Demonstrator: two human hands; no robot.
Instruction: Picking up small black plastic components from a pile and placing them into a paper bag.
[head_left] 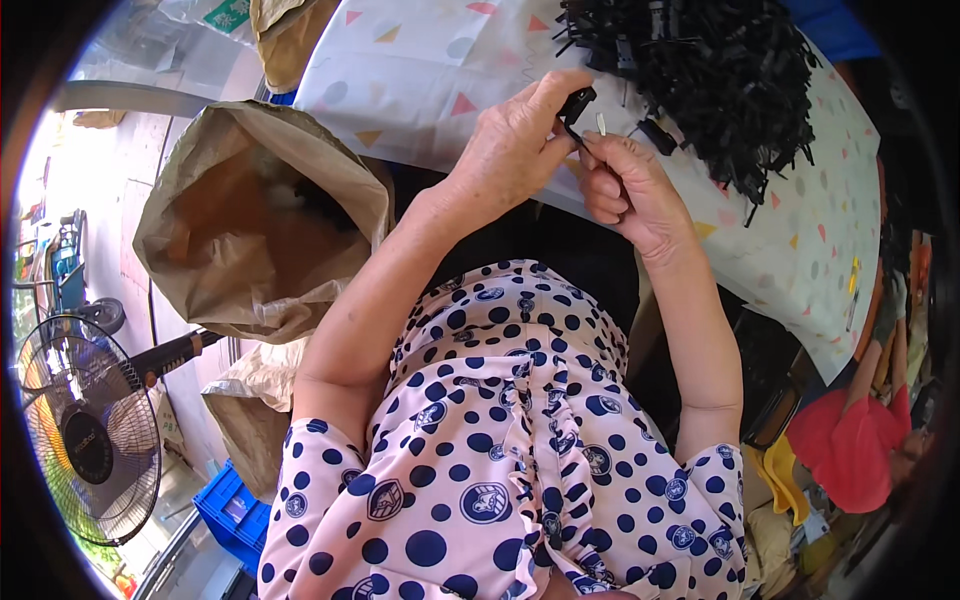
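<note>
My left hand (508,148) is closed around a small black plastic part (577,104), holding it up at the near edge of the table. Close beside it, my right hand (635,188) is pinched, its fingers curled in. A thin tool with a short silvery tip (601,123) sticks up from the right fingertips, near the black part; its handle is mostly hidden in the fist. Beyond both hands lies a big heap of black plastic pieces (725,85). One loose black piece (657,137) rests at the heap's near left side.
A patterned white cover (400,100) lies over the table. Left of my arm stands an open brown sack (165,225), partly filled. Farther left are a fan (90,445) and a blue crate (230,515). A person in red (845,450) is at the far right.
</note>
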